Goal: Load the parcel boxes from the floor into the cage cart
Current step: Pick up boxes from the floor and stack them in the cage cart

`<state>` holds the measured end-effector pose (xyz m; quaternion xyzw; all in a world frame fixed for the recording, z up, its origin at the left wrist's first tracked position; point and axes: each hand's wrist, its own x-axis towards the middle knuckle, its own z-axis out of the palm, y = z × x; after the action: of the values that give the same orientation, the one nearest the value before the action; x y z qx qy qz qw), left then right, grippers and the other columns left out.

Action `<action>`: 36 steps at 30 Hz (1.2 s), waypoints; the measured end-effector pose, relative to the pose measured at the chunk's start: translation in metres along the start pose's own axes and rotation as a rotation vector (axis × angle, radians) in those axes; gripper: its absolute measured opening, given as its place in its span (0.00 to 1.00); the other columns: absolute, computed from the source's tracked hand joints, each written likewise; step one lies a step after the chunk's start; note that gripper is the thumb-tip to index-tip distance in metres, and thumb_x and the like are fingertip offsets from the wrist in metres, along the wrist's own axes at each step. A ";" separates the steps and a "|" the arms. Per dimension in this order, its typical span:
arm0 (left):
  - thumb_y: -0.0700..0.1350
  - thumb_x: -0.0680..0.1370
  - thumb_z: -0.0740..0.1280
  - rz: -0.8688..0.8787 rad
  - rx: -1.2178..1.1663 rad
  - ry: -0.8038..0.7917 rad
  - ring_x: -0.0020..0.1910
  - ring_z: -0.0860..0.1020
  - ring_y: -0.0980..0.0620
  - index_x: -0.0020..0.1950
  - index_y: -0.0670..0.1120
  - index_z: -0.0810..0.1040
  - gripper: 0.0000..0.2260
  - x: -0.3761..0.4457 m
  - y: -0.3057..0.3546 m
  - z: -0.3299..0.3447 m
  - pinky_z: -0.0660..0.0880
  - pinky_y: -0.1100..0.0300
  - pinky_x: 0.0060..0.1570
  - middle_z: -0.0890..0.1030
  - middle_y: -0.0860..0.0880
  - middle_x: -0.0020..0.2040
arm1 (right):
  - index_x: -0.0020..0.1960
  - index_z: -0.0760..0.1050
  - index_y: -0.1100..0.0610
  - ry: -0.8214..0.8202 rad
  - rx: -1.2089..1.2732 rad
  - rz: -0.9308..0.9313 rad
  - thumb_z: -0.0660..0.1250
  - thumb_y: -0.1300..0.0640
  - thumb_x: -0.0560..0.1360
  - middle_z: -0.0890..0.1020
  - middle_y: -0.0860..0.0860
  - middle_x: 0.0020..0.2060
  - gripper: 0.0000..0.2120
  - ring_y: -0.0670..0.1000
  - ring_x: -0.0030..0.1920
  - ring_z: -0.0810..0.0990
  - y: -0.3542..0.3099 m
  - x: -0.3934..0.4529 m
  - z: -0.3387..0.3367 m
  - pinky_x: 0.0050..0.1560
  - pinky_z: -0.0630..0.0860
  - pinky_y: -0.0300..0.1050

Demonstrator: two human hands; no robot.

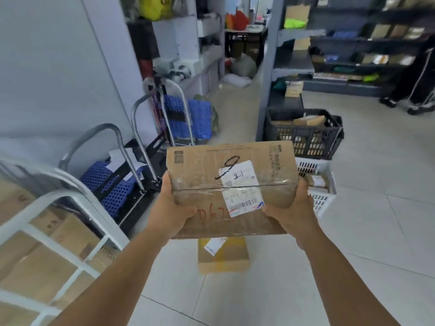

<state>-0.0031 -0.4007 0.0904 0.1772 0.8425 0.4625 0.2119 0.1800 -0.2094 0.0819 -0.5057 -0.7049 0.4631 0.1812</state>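
I hold a taped brown parcel box point(207, 170) in the air in front of me, its white shipping label facing up. My left hand point(170, 205) grips its left edge with the thumb on top. My right hand point(292, 209) grips its right edge the same way. Below it, a smaller brown parcel box point(223, 257) lies on the tiled floor. The white cage cart point(68, 248) stands at the lower left, with several cardboard boxes visible behind its bars.
Folded hand trolleys with blue decks point(113, 184) lean against the wall left of the box. A black crate point(306, 132) and a white basket point(317, 182) with parcels sit on the floor ahead right. Shelving point(353, 50) lines the back. A person's legs point(414, 90) stand at far right.
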 end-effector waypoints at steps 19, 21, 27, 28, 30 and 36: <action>0.37 0.67 0.76 -0.022 -0.126 0.512 0.48 0.83 0.47 0.73 0.64 0.56 0.45 -0.122 -0.016 -0.288 0.82 0.46 0.43 0.79 0.52 0.57 | 0.75 0.50 0.38 -0.353 0.008 -0.479 0.75 0.38 0.49 0.65 0.53 0.69 0.59 0.59 0.65 0.71 -0.227 -0.136 0.133 0.64 0.72 0.59; 0.36 0.69 0.75 -0.016 -0.111 0.563 0.47 0.82 0.49 0.74 0.61 0.55 0.44 -0.143 -0.021 -0.316 0.82 0.49 0.42 0.79 0.53 0.56 | 0.77 0.48 0.41 -0.384 0.013 -0.512 0.79 0.45 0.58 0.63 0.54 0.69 0.57 0.59 0.66 0.70 -0.244 -0.162 0.150 0.63 0.71 0.53; 0.36 0.69 0.74 -0.050 -0.091 0.710 0.47 0.82 0.48 0.74 0.62 0.56 0.43 -0.199 -0.054 -0.396 0.82 0.48 0.44 0.80 0.54 0.54 | 0.75 0.53 0.42 -0.503 0.059 -0.626 0.79 0.52 0.64 0.65 0.52 0.62 0.49 0.55 0.57 0.71 -0.282 -0.237 0.209 0.57 0.74 0.54; 0.37 0.68 0.75 -0.058 -0.100 0.723 0.48 0.82 0.48 0.73 0.64 0.56 0.44 -0.207 -0.063 -0.409 0.82 0.47 0.45 0.81 0.54 0.54 | 0.74 0.54 0.42 -0.521 0.057 -0.644 0.80 0.53 0.64 0.66 0.51 0.61 0.48 0.54 0.57 0.71 -0.287 -0.250 0.219 0.55 0.74 0.53; 0.39 0.66 0.76 -0.077 -0.101 0.757 0.49 0.82 0.48 0.74 0.65 0.54 0.46 -0.225 -0.081 -0.434 0.81 0.45 0.48 0.81 0.54 0.54 | 0.74 0.54 0.42 -0.551 0.045 -0.676 0.80 0.50 0.61 0.68 0.52 0.63 0.49 0.55 0.59 0.73 -0.297 -0.275 0.241 0.57 0.75 0.55; 0.38 0.69 0.75 -0.170 -0.034 0.881 0.51 0.80 0.49 0.77 0.60 0.50 0.47 -0.286 -0.133 -0.494 0.79 0.52 0.47 0.79 0.53 0.57 | 0.75 0.49 0.39 -0.677 -0.017 -0.714 0.78 0.44 0.56 0.66 0.54 0.65 0.56 0.60 0.64 0.71 -0.315 -0.355 0.310 0.61 0.74 0.63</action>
<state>-0.0316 -0.9575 0.2705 -0.1100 0.8560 0.4889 -0.1271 -0.0656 -0.6866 0.2644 -0.0550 -0.8574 0.5045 0.0853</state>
